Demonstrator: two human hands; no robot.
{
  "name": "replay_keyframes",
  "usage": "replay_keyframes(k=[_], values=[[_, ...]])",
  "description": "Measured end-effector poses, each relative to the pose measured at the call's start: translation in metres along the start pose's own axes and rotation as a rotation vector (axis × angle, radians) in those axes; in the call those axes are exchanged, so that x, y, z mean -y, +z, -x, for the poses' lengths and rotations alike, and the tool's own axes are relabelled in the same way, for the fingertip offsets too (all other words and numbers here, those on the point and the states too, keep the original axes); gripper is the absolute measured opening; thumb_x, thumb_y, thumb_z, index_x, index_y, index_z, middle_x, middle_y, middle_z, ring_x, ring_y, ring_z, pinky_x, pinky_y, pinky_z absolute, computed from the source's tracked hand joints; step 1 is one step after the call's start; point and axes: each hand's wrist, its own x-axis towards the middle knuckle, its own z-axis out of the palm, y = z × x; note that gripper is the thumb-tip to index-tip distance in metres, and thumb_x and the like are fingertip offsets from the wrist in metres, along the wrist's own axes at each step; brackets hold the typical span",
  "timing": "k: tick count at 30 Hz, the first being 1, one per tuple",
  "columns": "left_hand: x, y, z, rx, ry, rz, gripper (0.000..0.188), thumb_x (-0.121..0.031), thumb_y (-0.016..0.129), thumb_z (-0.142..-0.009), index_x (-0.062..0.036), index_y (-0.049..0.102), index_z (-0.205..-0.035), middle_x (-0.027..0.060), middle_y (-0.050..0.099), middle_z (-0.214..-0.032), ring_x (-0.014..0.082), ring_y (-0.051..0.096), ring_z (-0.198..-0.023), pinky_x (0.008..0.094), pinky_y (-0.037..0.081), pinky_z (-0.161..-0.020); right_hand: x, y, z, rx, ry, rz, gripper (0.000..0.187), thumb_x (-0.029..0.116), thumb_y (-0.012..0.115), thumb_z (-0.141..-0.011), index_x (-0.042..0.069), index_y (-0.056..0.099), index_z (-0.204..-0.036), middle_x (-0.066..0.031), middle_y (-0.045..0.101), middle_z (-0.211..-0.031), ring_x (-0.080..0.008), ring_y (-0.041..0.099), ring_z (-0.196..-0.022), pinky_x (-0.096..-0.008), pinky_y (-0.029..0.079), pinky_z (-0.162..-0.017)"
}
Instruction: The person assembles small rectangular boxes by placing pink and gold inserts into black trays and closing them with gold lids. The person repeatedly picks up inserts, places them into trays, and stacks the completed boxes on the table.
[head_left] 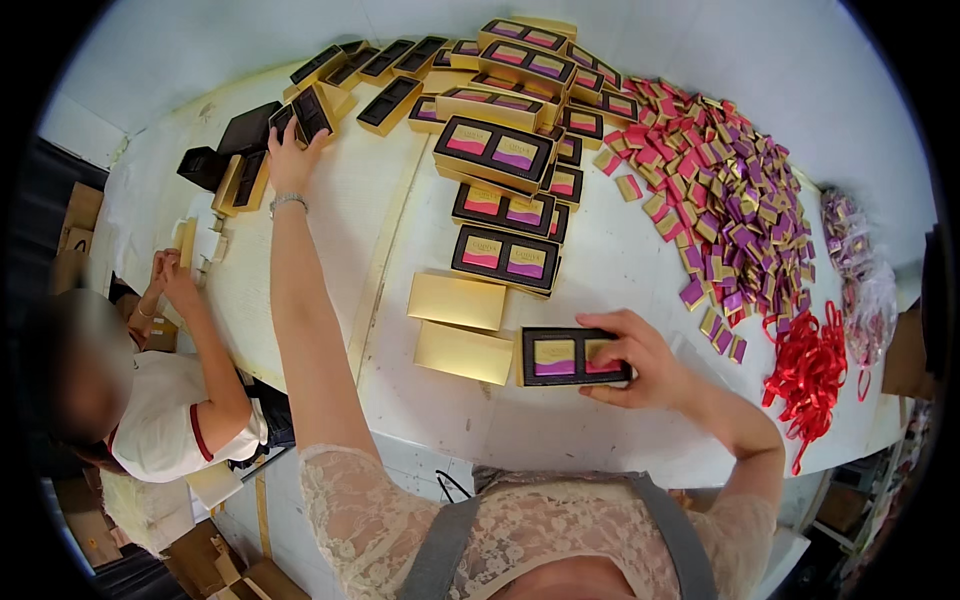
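My right hand [640,358] grips a gold box with a black tray [565,357] holding a pink and a purple bar, near the table's front edge. My left hand [292,148] is stretched far across the table, its fingers closed on an empty black-and-gold tray box [303,113]. Two flat gold lids [458,300] lie just left of the held box. Beyond them, several filled boxes [505,258] lie in stacked rows.
A big heap of pink, purple and gold wrapped bars [725,190] covers the right of the white table [330,230]. Red ribbons [810,375] lie at the right edge. Empty trays [385,62] line the far side. Another person [170,400] sits at left.
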Motion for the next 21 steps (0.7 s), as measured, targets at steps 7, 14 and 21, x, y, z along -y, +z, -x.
replay_keyframes(k=[7,14,21], values=[[-0.03,-0.018,0.134,-0.164,0.272,0.149,0.045,-0.023,0.067,-0.09,-0.028,0.058,-0.134,0.0132,0.043,-0.148,0.0351,0.05,-0.128,0.0416,0.047,-0.1,-0.027,0.042,-0.094,-0.08,-0.135,0.311,0.038,0.022,0.079,-0.074,0.012,0.059,-0.105,-0.0133,0.054,-0.137,-0.0298,0.056,-0.114,-0.041,0.045,-0.09],[-0.068,-0.111,0.27,-0.35,0.295,0.429,0.074,-0.004,0.069,-0.084,0.0006,0.032,-0.148,0.0181,0.041,-0.146,0.0319,0.04,-0.136,0.0415,0.034,-0.112,-0.042,0.037,-0.078,-0.265,0.041,0.636,0.048,0.016,0.069,-0.079,0.017,0.06,-0.127,-0.0074,0.054,-0.137,-0.0296,0.049,-0.124,-0.0501,0.04,-0.095],[-0.195,-0.105,0.406,0.531,0.794,0.464,0.068,-0.001,0.068,-0.074,-0.0047,0.048,-0.139,0.0152,0.048,-0.135,0.0325,0.047,-0.121,0.0423,0.039,-0.106,-0.155,-0.089,0.043,-0.024,0.189,0.993,0.037,0.005,0.063,-0.08,0.013,0.069,-0.116,-0.0087,0.065,-0.115,-0.0285,0.059,-0.108,-0.0389,0.051,-0.085]])
